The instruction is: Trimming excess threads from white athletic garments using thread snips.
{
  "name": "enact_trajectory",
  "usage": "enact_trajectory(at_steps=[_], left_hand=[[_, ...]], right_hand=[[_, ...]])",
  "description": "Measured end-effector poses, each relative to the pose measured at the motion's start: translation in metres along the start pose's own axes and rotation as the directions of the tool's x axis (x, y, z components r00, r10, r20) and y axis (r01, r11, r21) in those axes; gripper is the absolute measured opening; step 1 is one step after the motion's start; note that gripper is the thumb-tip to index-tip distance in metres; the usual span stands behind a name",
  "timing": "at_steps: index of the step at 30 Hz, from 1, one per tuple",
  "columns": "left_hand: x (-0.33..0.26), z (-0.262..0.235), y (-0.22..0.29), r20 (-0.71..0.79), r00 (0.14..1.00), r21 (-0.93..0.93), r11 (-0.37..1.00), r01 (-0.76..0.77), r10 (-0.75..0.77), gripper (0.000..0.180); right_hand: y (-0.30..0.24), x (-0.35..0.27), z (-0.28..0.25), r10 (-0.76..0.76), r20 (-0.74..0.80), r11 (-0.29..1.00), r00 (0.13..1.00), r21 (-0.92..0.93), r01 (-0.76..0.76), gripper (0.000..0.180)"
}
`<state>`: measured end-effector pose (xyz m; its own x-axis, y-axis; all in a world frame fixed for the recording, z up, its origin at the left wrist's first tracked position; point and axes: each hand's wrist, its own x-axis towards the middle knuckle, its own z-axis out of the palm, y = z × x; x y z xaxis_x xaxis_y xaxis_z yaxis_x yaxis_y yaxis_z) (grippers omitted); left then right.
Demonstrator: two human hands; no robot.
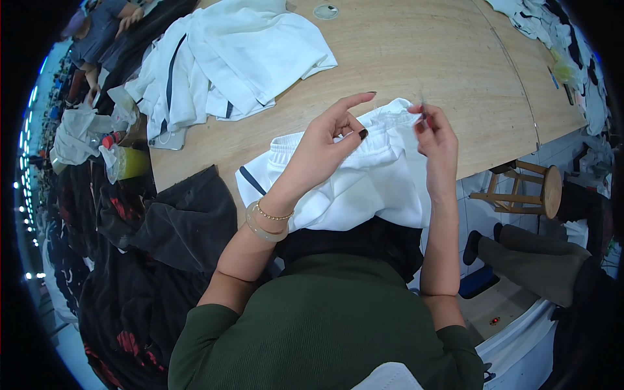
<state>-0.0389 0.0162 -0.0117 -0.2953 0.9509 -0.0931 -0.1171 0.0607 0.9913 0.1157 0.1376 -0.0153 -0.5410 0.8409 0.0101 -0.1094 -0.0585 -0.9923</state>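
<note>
White shorts (354, 185) with a gathered elastic waistband and a dark side stripe lie bunched at the frame's centre, draped over the wooden table's near edge, waistband lifted.

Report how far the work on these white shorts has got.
Done: a pile of white garments lies set aside at the far left of the wooden table. In hand: the left hand holds the waistband of the white shorts, while the right hand pinches something thin above it. Left: more white garments wait far right.
</note>
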Motion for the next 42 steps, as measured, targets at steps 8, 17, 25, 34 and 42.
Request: enact_trajectory(at_steps=[8,17,25,34,42], left_hand=[[0.001,0.003,-0.002,-0.012,0.997,-0.054,0.996,-0.071,0.070,0.047],[0.000,0.002,0.001,-0.080,0.997,-0.116,0.993,-0.001,-0.009,0.040],[0.000,0.005,0.001,-0.080,0.997,-0.119,0.993,-0.013,0.003,0.041],[-0.003,0.010,0.004,-0.095,0.995,-0.051,0.998,-0.026,0.021,0.043],[-0.003,0.013,0.004,-0.110,0.993,-0.015,0.999,-0.052,0.050,0.050]], right_hand=[[0.010,0.021,0.017,-0.026,0.164,0.980,0.986,-0.191,0.057,0.007],[0.018,0.036,-0.012,-0.155,-0.162,0.909,0.975,-0.410,0.076,0.013],[-0.002,-0.009,0.005,-0.150,0.103,0.950,0.983,-0.262,0.172,0.011],[-0.004,-0.008,0.014,-0.169,0.006,0.937,0.986,-0.310,0.163,0.013],[-0.008,-0.015,-0.005,-0.419,0.227,0.515,0.879,-0.737,0.437,0.023]])
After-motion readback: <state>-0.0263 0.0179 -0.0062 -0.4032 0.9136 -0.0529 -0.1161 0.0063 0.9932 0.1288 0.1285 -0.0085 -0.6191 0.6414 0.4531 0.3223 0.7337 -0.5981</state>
